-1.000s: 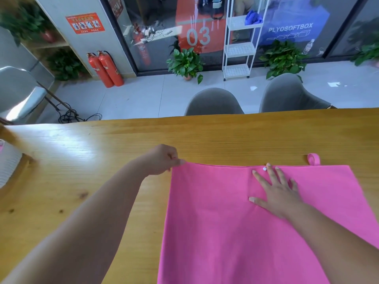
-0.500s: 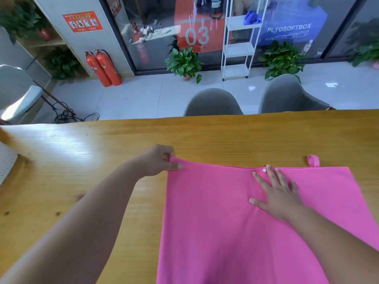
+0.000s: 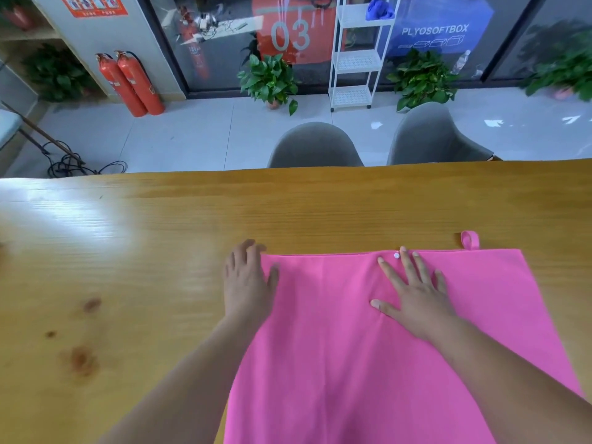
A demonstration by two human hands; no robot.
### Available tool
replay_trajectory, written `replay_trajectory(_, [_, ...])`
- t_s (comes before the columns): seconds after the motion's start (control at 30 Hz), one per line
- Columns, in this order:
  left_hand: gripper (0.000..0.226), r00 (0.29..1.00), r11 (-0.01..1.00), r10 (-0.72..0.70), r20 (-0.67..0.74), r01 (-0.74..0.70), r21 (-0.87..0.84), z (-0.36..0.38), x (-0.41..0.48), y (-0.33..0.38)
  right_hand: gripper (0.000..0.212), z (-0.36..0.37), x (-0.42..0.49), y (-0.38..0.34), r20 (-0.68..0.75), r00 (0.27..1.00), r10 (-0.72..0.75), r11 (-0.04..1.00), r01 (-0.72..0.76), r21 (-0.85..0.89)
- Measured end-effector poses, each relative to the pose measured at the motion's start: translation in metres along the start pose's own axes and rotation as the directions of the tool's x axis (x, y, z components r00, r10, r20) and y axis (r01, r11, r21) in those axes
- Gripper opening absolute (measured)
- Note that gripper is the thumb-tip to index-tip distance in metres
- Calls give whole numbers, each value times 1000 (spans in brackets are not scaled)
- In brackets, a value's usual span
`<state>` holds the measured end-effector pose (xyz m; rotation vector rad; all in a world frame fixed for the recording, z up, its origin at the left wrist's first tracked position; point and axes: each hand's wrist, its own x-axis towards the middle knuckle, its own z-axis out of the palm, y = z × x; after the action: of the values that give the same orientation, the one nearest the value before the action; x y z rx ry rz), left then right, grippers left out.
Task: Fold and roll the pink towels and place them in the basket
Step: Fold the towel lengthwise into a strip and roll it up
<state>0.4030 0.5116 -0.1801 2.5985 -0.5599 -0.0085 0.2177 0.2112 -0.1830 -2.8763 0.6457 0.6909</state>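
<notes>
A: Towel (image 3: 368, 363) spread flat on the table (image 3: 128, 251), pink, reaching from mid-table down past the bottom of the view.

B: Left hand (image 3: 248, 280) right at the far left corner. Open, fingers straight, palm down.

A: Straddling the edge there: thumb on the cloth, fingers out over bare wood just past the corner.

B: And the right hand (image 3: 413, 290)? Flat too, fingers splayed, pressing down on the towel near the middle of the far hem.

A: Fingertips almost at that hem, just beside a small white dot (image 3: 396, 255) on the cloth.

B: Both hands open, then, resting on the fabric rather than gripping it.

A: Small loop (image 3: 470, 240) sticking out past the far hem, off to the right of the right hand, lying on the wood.

B: Cloth between the two hands smooth, with a faint crease or two running toward the camera.

A: Both forearms coming in from the bottom, the right one lying over the towel, the left one crossing its left edge.

B: Beyond the table, two grey chairs (image 3: 315, 145) set against the far side.

A: Further back, two red extinguishers (image 3: 131, 84) at the left, potted plants (image 3: 270, 80) and a white rack (image 3: 355, 52) by the glass.
</notes>
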Motion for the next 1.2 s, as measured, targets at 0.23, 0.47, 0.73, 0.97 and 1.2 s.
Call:
replay_trajectory(0.23, [78,939,918,221,265,-292,270,34,-33,-32,92,12,-1,9,-133,991,-10,1000,10,0])
replay_trajectory(0.47, [76,967,932,-149,205,68,357,48,8,8,96,-9,45,3,-93,996,-5,999,8,35])
replay_trajectory(0.73, [82,972,925,-97,215,9,380,58,-26,29,80,26,8,65,-250,968,35,999,-32,19])
replay_trajectory(0.97, [91,958,917,-117,263,3,398,62,22,25,82,9,54,110,-255,953,165,986,-157,53])
replay_trajectory(1.2, [80,925,897,-107,363,-68,436,78,47,91,81,-22,78,72,-154,974,167,982,-150,113])
